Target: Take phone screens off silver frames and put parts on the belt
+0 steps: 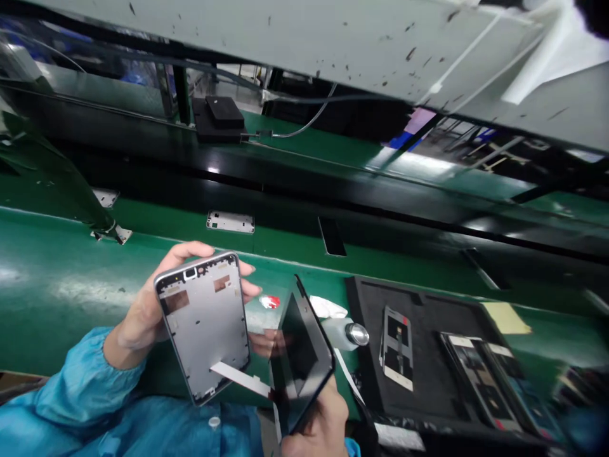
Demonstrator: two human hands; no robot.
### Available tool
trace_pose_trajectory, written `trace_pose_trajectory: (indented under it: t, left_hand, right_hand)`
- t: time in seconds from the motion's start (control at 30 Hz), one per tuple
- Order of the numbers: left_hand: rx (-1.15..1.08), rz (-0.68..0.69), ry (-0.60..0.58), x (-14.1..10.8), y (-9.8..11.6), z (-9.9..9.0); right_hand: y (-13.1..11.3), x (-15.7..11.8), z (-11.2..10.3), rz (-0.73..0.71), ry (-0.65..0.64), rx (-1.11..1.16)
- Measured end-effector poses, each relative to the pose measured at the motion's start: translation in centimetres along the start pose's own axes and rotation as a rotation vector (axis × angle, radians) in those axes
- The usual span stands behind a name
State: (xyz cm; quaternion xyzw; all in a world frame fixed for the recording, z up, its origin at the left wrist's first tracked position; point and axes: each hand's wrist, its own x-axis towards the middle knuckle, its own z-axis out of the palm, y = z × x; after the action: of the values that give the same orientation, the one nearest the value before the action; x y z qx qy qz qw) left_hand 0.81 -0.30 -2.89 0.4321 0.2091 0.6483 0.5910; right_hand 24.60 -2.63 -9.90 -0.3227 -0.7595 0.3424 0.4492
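Observation:
My left hand [148, 310] is closed round the edges of a silver back cover [202, 330], held tilted with its inner face towards me. The cover has small cut-outs and a black strip along its top. My right hand [323, 416] grips a dark glossy screen panel [304, 349], tilted steeply to the right of the cover. A white strip [242, 379] spans the gap between cover and panel; how it is fixed at each end I cannot tell. Behind the panel stand a small bottle with a metal cap [356, 334] and a crumpled white tissue [328, 307].
To the right, a black tray [428, 374] holds several phone parts, with a yellow paper [507, 317] at its far edge. A silver frame [231, 221] and a dark panel [332, 236] lie beyond on the green bench. A post [76, 171] rises at left; a shelf [304, 38] overhangs.

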Motion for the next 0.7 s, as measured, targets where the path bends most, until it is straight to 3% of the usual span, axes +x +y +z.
trace_pose_trajectory:
  t: [0.17,0.27,0.43,0.7]
  left_hand:
    - [0.102,-0.039,0.013,1.2,0.0,-0.9]
    - [0.201,-0.059,0.005,1.9,-0.4,-1.4]
    - [0.307,0.055,-0.007,2.5,-1.6,-1.8]
    - [0.380,0.020,0.136,2.3,-1.6,-2.6]
  right_hand:
    - [-0.2,1.4,-0.3,0.043,-0.018,0.159]
    - [0.5,1.9,1.1,0.134,-0.021,0.225]
    - [1.0,2.6,3.2,0.212,-0.058,0.314]
    - [1.4,2.4,3.4,0.232,-0.083,0.306]
